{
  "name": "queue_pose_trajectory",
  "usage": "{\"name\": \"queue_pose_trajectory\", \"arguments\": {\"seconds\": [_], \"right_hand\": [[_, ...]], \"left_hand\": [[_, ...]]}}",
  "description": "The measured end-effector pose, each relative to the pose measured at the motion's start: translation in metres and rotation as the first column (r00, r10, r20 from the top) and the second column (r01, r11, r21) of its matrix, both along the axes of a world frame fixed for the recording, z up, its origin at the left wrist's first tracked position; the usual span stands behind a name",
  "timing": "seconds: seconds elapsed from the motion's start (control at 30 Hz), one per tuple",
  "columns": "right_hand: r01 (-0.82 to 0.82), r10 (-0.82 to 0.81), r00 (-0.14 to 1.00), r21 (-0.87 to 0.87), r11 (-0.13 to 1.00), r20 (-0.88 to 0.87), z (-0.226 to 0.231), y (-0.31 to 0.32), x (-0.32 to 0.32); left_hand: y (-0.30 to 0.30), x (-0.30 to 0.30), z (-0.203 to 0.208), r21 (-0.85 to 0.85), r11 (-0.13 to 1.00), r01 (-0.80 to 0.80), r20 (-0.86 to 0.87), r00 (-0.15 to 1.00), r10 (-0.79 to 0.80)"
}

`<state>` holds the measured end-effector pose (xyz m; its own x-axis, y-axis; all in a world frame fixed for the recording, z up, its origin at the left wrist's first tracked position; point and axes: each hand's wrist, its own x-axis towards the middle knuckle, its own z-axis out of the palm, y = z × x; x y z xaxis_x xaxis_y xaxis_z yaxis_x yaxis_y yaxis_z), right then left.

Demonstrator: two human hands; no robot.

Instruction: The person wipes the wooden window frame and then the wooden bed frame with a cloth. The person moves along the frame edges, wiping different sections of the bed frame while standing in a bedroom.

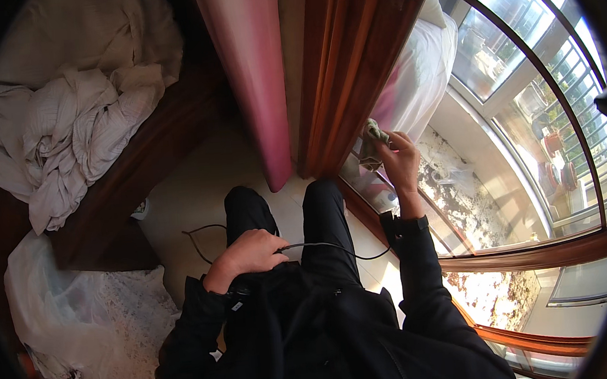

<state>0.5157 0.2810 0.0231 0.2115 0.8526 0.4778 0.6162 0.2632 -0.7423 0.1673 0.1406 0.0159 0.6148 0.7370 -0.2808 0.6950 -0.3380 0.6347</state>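
Note:
My right hand (402, 162) is raised at the right and pinches a crumpled greenish cloth (370, 146). The cloth is up against the glass pane (433, 204) beside the brown wooden frame; whether it presses on the glass I cannot tell. In front of my lap, my left hand (253, 252) is closed on a thin black cable (322, 244). One end of the cable curves right toward my right sleeve, while the other loops left past my knee. Both knees show below me in dark trousers.
A brown wooden door frame (340, 65) rises ahead, next to a pink curtain-like panel (258, 72). Rumpled beige bedding (78, 129) lies on a dark wooden bed frame at the left. Clear plastic sheeting (47, 288) sits at the lower left. Pale floor tiles (189, 191) stretch between.

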Motion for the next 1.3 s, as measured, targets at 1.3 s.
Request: {"name": "queue_pose_trajectory", "arguments": {"seconds": [1.3], "right_hand": [[0.336,-0.360,0.928,0.200,0.920,0.095,0.114,0.226,-0.007]], "left_hand": [[0.002,-0.121,0.037,0.072,0.860,-0.506,0.526,0.752,0.398]]}}
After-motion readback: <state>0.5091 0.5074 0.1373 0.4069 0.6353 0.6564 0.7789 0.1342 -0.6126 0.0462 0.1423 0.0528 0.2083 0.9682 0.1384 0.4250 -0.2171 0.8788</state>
